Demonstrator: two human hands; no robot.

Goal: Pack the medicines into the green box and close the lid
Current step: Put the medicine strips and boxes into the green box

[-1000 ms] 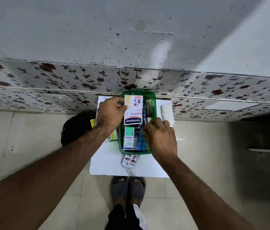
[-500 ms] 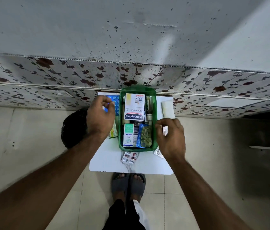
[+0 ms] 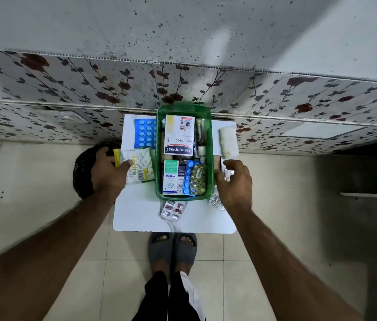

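Two hands had moved away from the green box (image 3: 184, 107), and that was the big change. A moment before, both of them were over the box, pushing packs down inside it. Now each hand had gone out to a side of the small white table (image 3: 141, 214) to fetch more.

The left hand (image 3: 107, 172) had come back from the far left side, where it had been near the blue pill sheet (image 3: 145, 133). Its thumb and fingers were closed on a white and green packet (image 3: 139, 168) with a yellow edge, just left of the box. The blue pill sheet still lay flat on the table beyond it.

The right hand (image 3: 233, 181) had slid to the right of the box. Its fingers were curled over a shiny silver pill strip (image 3: 227, 173). I could not tell if it had a firm hold yet or was only touching it.

The green box sat in the middle of the table, open and nearly full. A Hansaplast pack (image 3: 179, 135), an Optibex box (image 3: 170, 177) and more pill sheets lay inside.

So the job looked well along but not done. The packet, the two strips, a red pill strip (image 3: 173, 210) in front of the box and a white roll (image 3: 228, 140) on the right were all still outside. I could not see a lid clearly, so closing would come last.
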